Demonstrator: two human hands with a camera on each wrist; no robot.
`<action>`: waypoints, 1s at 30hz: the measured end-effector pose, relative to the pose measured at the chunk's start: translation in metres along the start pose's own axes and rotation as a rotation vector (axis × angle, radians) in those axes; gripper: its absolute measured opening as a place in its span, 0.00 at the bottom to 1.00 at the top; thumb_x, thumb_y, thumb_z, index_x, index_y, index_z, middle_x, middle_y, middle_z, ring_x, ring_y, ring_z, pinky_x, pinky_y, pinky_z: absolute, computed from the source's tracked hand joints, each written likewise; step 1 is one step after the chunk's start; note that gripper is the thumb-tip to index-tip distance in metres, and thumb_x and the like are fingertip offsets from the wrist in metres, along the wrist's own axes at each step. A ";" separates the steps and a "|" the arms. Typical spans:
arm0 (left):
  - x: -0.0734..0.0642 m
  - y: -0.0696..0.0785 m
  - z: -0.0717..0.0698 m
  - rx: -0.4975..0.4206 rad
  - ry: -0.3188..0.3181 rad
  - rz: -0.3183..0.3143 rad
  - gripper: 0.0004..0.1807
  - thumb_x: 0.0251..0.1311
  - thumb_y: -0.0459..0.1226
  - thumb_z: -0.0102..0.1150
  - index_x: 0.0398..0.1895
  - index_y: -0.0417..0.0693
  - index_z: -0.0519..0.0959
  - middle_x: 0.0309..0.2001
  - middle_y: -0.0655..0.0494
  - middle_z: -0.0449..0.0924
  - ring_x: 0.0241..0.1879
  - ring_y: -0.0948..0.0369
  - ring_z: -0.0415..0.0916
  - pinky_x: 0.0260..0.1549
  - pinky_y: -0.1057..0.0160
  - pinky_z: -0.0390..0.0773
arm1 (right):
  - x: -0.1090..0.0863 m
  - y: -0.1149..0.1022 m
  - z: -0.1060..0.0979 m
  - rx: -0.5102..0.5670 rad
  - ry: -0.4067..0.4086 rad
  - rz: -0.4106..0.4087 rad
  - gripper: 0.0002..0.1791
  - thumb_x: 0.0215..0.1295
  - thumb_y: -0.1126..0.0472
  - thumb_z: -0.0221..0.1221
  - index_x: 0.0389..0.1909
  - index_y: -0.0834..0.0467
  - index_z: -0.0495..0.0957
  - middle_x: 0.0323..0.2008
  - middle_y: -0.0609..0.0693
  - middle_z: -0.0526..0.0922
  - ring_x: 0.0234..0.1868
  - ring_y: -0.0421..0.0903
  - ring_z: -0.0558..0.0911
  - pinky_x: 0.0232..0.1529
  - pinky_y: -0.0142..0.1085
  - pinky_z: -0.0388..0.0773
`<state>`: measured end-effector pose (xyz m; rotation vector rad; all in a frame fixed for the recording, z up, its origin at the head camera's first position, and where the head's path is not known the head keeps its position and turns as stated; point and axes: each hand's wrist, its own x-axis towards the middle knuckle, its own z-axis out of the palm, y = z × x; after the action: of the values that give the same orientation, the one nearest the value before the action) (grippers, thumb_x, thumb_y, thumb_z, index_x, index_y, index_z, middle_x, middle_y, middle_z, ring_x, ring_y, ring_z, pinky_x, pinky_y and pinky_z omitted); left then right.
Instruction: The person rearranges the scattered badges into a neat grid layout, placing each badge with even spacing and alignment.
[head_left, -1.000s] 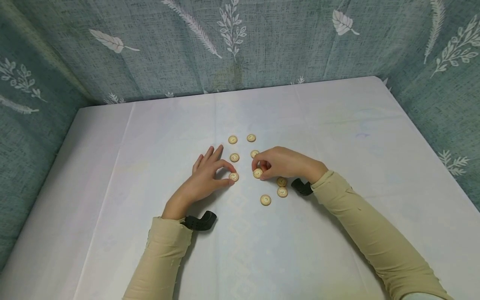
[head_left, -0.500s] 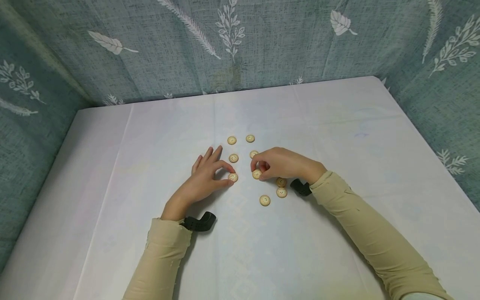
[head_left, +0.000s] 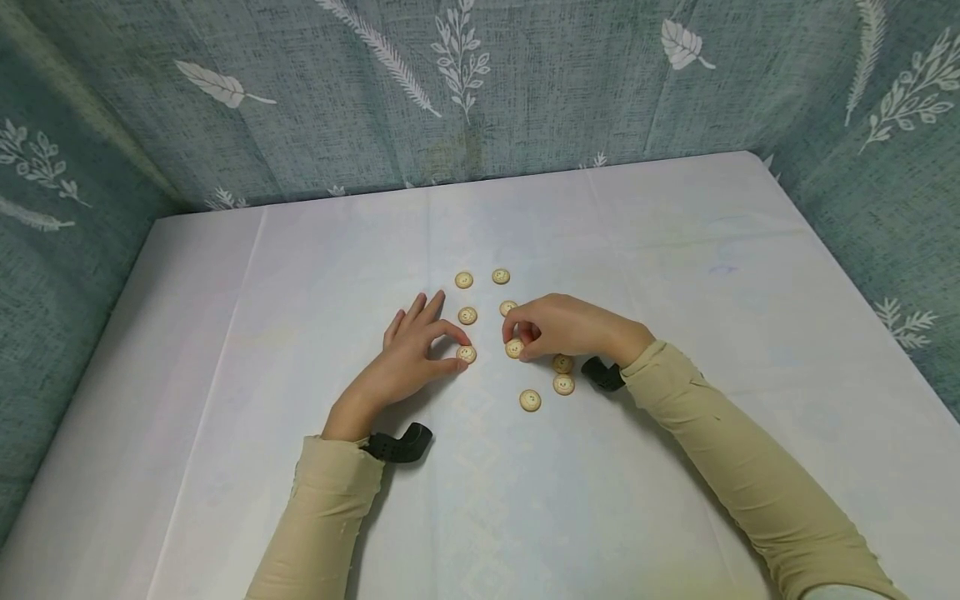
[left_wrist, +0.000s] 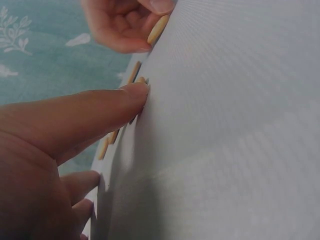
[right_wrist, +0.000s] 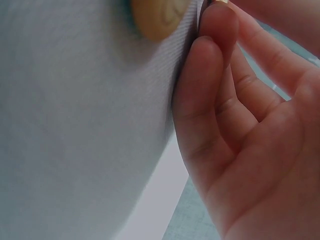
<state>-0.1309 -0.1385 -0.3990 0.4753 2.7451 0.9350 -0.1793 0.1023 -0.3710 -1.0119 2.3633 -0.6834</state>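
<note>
Round wooden buttons lie on a white cloth-covered table. My left hand (head_left: pixel 408 358) pinches one button (head_left: pixel 467 355) between thumb and index finger, its other fingers spread out to the far side. Across a small gap, my right hand (head_left: pixel 562 325) holds another button (head_left: pixel 514 348) by its edge, thumb nearest me and the other fingers curled. In the left wrist view this second button (left_wrist: pixel 158 30) stands tilted in the right hand's fingertips. A further button (head_left: pixel 508 308) is partly covered by the right hand's knuckles.
Beyond the hands lie a left button (head_left: pixel 467 316), a far left button (head_left: pixel 464 280) and a far right button (head_left: pixel 501 276). Near the right wrist, two buttons (head_left: pixel 564 384) touch; a single button (head_left: pixel 530 401) sits closer to me. A patterned green curtain (head_left: pixel 300 100) hangs behind the table.
Both hands keep their pinch on the same buttons. Only a slight shift of the whole head view shows; the loose buttons stay where they were.
</note>
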 end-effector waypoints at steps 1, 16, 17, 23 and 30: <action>0.000 0.000 0.000 0.001 0.000 -0.001 0.10 0.49 0.47 0.63 0.35 0.64 0.76 0.70 0.53 0.41 0.68 0.56 0.28 0.60 0.50 0.28 | 0.000 0.000 0.000 0.001 0.001 0.000 0.09 0.53 0.59 0.62 0.36 0.50 0.76 0.22 0.43 0.73 0.25 0.40 0.71 0.30 0.34 0.67; -0.001 0.000 -0.001 -0.005 -0.006 0.002 0.10 0.49 0.48 0.63 0.35 0.63 0.76 0.69 0.52 0.40 0.68 0.56 0.27 0.60 0.51 0.29 | 0.001 -0.001 0.000 -0.001 -0.008 0.012 0.11 0.53 0.59 0.63 0.38 0.50 0.75 0.22 0.43 0.72 0.25 0.40 0.71 0.30 0.34 0.67; -0.001 0.000 -0.001 -0.006 -0.006 0.002 0.10 0.49 0.48 0.63 0.35 0.63 0.76 0.69 0.52 0.40 0.68 0.56 0.27 0.60 0.50 0.29 | 0.000 0.000 -0.001 -0.002 -0.011 0.012 0.11 0.53 0.59 0.63 0.38 0.50 0.75 0.23 0.43 0.73 0.25 0.40 0.71 0.31 0.34 0.67; 0.000 -0.001 0.000 -0.004 -0.006 0.000 0.10 0.49 0.48 0.62 0.35 0.64 0.76 0.70 0.53 0.40 0.68 0.57 0.27 0.60 0.51 0.28 | -0.002 0.000 -0.003 -0.004 -0.025 0.017 0.10 0.53 0.58 0.63 0.37 0.50 0.75 0.23 0.43 0.73 0.26 0.40 0.71 0.30 0.33 0.68; 0.000 0.000 -0.001 -0.005 -0.006 0.001 0.10 0.49 0.47 0.62 0.35 0.64 0.76 0.70 0.53 0.40 0.68 0.56 0.27 0.60 0.51 0.28 | 0.000 0.001 -0.002 -0.010 -0.009 0.005 0.09 0.53 0.58 0.62 0.35 0.50 0.75 0.23 0.43 0.73 0.25 0.40 0.71 0.29 0.33 0.68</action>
<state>-0.1311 -0.1393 -0.3978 0.4783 2.7369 0.9384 -0.1805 0.1035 -0.3697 -1.0102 2.3634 -0.6648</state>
